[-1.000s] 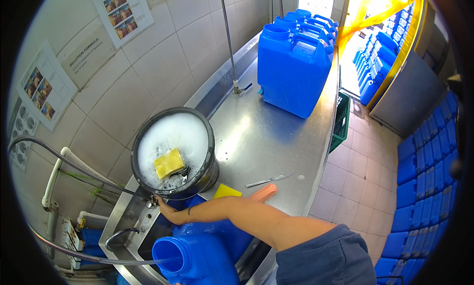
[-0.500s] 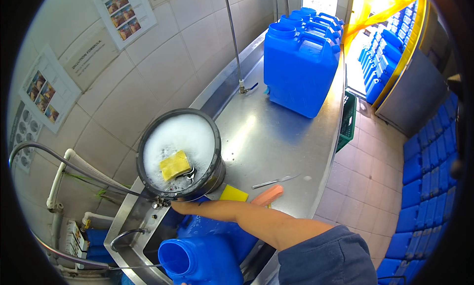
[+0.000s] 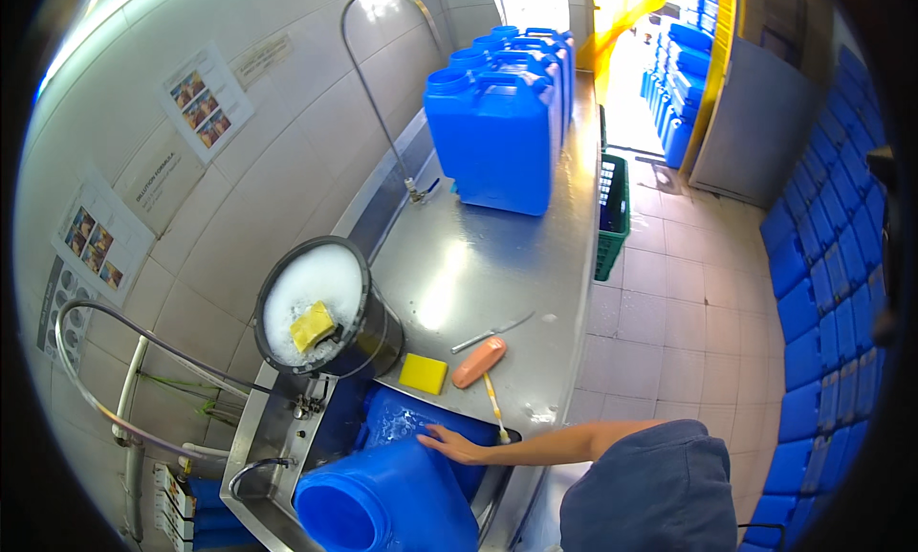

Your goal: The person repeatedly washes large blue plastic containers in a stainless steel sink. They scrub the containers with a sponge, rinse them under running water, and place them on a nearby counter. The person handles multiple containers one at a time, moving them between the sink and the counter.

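A blue jerrycan (image 3: 421, 499) lies tilted over the sink, its wide round mouth towards the lower left. My right hand (image 3: 451, 444) rests on its upper side, fingers stretched out and apart. Beneath and behind it, a second wet blue jerrycan (image 3: 394, 416) lies in the sink. My left hand is out of sight. Beyond my right hand are a yellow sponge (image 3: 423, 373), an orange-pink brush (image 3: 479, 363) and a knife (image 3: 475, 340) on the steel counter. A black bucket (image 3: 378, 334) of white suds stands to their left, with another yellow sponge (image 3: 312, 327) on the foam.
Several upright blue jerrycans (image 3: 492, 155) line the counter's far end. A hose (image 3: 72, 361) loops left of the tap (image 3: 306, 407); a curved spout (image 3: 251, 471) overhangs the sink (image 3: 251, 439). A green crate (image 3: 613, 217) stands by the counter, and stacked blue containers (image 3: 832, 332) fill the right wall.
My right hand has left the tap area and come back onto the jerrycan. The thin stream from the hose into the jerrycan's mouth no longer shows. The view has shifted.
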### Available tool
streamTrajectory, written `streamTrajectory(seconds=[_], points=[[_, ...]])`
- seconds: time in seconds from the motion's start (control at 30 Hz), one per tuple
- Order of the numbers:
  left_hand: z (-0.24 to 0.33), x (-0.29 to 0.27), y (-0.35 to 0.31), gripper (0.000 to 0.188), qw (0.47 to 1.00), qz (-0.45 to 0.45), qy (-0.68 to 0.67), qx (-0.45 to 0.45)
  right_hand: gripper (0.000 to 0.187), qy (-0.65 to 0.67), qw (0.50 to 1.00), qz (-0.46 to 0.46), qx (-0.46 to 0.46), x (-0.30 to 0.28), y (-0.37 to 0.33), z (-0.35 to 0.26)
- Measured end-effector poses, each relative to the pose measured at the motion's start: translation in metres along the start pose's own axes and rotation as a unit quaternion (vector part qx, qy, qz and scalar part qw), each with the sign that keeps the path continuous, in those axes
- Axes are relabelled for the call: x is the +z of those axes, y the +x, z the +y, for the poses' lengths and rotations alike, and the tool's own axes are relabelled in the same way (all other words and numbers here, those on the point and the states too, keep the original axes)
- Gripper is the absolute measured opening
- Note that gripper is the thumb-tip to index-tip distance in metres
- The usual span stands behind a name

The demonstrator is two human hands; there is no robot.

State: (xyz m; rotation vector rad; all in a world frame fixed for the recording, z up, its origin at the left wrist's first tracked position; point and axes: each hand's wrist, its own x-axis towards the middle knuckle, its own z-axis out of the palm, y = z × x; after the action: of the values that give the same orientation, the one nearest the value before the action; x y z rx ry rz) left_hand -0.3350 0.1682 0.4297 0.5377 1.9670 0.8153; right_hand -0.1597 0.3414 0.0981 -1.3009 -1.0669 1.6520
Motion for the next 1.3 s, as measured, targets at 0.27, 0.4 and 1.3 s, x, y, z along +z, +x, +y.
streamTrajectory(seconds=[0.27,0.4,1.3], points=[[-0.031,-0.022,-0.077,0.057,0.942,-0.240,-0.101,0.211,0.076,0.381,0.922,0.044,-0.056,-0.079,-0.143,0.009],[-0.040,-0.016,-0.048,0.064,0.927,-0.161,-0.247,0.233,0.075,0.054,0.867,0.389,-0.308,-0.186,-0.296,-0.117],[-0.542,0.431,-0.271,0.055,0.745,-0.627,-0.121,-0.196,0.084,-0.430,0.376,0.818,0.062,-0.310,-0.903,0.009]])
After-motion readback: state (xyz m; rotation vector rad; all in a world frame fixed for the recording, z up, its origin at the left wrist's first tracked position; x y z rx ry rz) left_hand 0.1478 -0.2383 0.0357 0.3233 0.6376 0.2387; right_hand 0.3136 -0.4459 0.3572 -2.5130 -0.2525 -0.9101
